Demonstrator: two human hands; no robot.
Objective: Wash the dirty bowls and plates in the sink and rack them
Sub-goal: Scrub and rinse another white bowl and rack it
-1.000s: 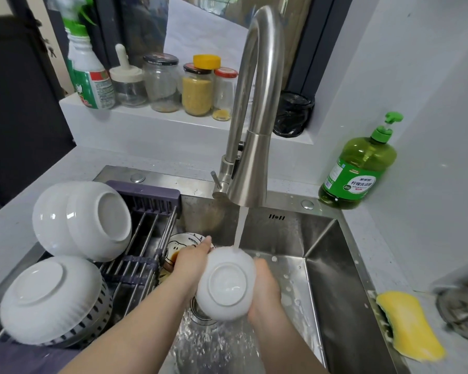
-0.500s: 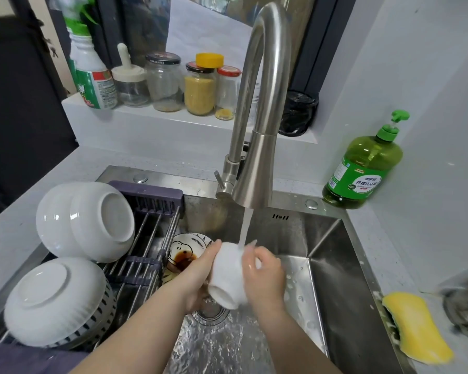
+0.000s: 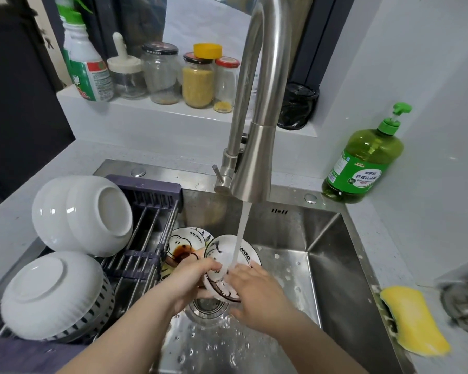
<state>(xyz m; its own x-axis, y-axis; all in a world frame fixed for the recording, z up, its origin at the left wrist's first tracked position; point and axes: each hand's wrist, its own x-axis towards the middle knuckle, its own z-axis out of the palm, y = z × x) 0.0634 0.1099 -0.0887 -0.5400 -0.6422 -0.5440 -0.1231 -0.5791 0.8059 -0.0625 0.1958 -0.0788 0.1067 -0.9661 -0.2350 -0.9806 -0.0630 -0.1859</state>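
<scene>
Inspection at the sink: the task item in hand is a small cartoon-printed bowl, held above the drain and tilted with its open face up and away from the person, directly beneath the faucet. That angle appears chosen so that the water stream strikes the inside and runs off. The left hand has its grip clamped on the bowl, fingers curled over the left rim, evidently to steady it against the flow. The right hand reaches to the bowl's near side under the stream; its fingertips are hidden by water, so whether its grip is closed on the bowl or only rubbing it cannot be told. Just behind, on the sink floor, lies a matching printed dish carrying brown residue, judged not yet washed. The drying rack spans the sink's left side and bears nested white bowls on their sides and a ribbed white bowl mouth down, positions that let them drain. A yellow sponge and detergent bottle sit on the surface, at right.
</scene>
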